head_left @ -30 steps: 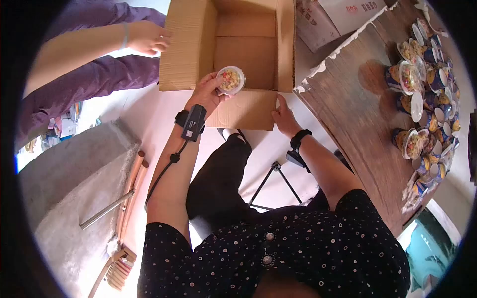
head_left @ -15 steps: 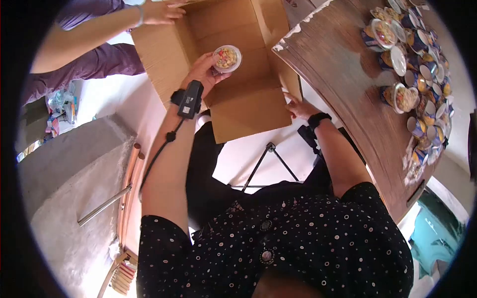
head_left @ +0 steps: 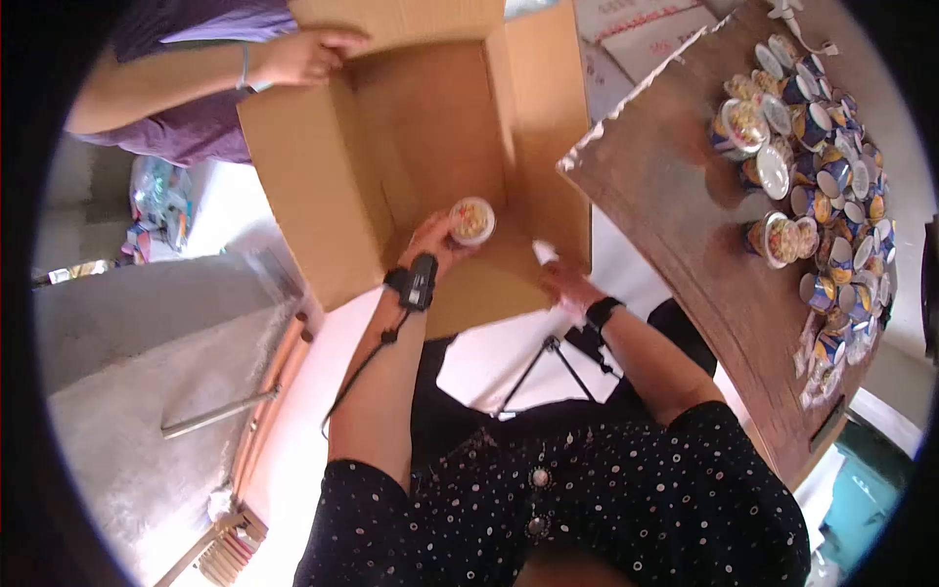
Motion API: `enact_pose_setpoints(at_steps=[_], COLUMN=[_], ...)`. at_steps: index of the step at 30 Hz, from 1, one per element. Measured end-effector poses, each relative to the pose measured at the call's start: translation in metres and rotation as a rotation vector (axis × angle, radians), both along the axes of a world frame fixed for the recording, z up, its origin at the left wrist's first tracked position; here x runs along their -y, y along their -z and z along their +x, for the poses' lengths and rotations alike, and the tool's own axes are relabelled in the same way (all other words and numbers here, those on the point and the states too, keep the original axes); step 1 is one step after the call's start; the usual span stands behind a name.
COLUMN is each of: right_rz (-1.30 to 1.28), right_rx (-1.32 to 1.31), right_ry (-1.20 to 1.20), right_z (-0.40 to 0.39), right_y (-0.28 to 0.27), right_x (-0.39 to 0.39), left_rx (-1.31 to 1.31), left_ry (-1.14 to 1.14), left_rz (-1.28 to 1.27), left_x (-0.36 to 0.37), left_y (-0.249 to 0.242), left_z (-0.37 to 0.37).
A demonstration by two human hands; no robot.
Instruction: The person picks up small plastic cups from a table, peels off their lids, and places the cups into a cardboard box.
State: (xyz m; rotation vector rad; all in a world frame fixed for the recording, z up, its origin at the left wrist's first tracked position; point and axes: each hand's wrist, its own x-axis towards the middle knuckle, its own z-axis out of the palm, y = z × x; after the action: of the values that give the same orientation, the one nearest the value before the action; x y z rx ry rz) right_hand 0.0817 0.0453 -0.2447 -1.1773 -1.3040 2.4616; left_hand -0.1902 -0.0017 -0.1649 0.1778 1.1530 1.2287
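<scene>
My left hand is closed around a cup with a clear round lid. Small yellow, white and red pieces show through the lid. The cup is held over the inside of an open cardboard box. At the near right corner of the box, my right hand has its fingers bent on the flap's edge. A bright white spot at those fingertips is too washed out to make out.
Another person's hand rests at the box's far left edge. On the right, a brown wooden table holds many blue-and-yellow cups, some filled and lidded. A black tripod stands below the box; a grey wall is at left.
The view has shifted, so the box and table sit lower in it. My left hand still holds the cup, now nearer the box's close side. My right hand remains by the flap corner.
</scene>
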Motion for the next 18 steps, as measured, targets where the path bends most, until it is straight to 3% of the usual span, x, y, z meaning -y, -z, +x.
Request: enact_pose_setpoints(at_steps=[5,9,13,18], right_rz=[-0.162,-0.452,-0.603,-0.543], right_rx=[-0.129,-0.376,-0.471,-0.517], right_ry=[-0.21,-0.083,-0.197,-0.232], right_z=[-0.051,-0.069,-0.077,-0.08], right_y=[-0.073,-0.116,-0.146,-0.188], right_x=[0.018,0.05,0.064,0.083], left_rx=[-0.053,-0.101,-0.164,-0.284], left_ry=[-0.021,-0.012,0.044,0.078], left_rz=[-0.036,-0.016,-0.065,-0.055], left_x=[0.024,0.045,0.063,0.084], left_y=[-0.038,-0.08,-0.134,-0.176], left_z=[-0.023,-0.048,-0.055,-0.057])
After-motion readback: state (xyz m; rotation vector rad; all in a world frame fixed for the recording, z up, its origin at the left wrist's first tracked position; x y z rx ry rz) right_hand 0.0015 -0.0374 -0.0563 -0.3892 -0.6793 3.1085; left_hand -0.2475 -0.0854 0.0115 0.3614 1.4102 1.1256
